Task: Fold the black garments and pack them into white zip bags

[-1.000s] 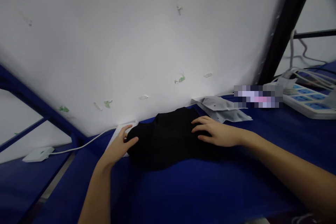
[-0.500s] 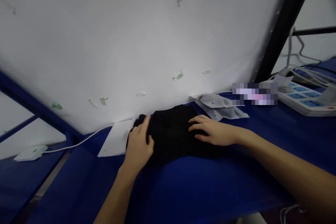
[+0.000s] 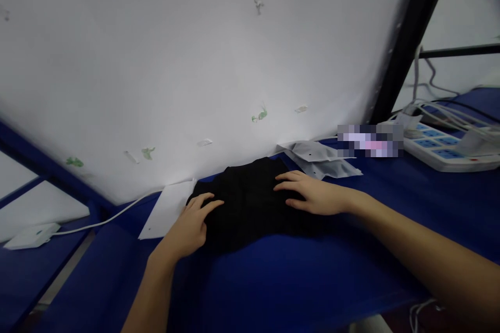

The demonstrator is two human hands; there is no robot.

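Note:
A black piece of cloth [image 3: 250, 203], perhaps a garment, lies bunched and partly flattened on the blue surface [image 3: 273, 281]. Its exact kind does not show. My left hand [image 3: 189, 226] rests on the cloth's left edge, fingers stretched out and spread over it. On the right part of the same cloth lies my right hand [image 3: 312, 192], its fingers apart and pointing left. Neither hand is closed around the fabric.
White paper [image 3: 164, 213] lies just left of the cloth. Behind it on the right are translucent plastic bags [image 3: 320, 158], a pixelated object [image 3: 371, 140] and a power strip [image 3: 437, 151] with cables. A white wall [image 3: 195, 62] stands behind; a white adapter [image 3: 33, 235] is far left.
My left hand has moved down and left on the cloth, from its upper left part to its left edge. My right hand keeps its place. The view has shifted slightly.

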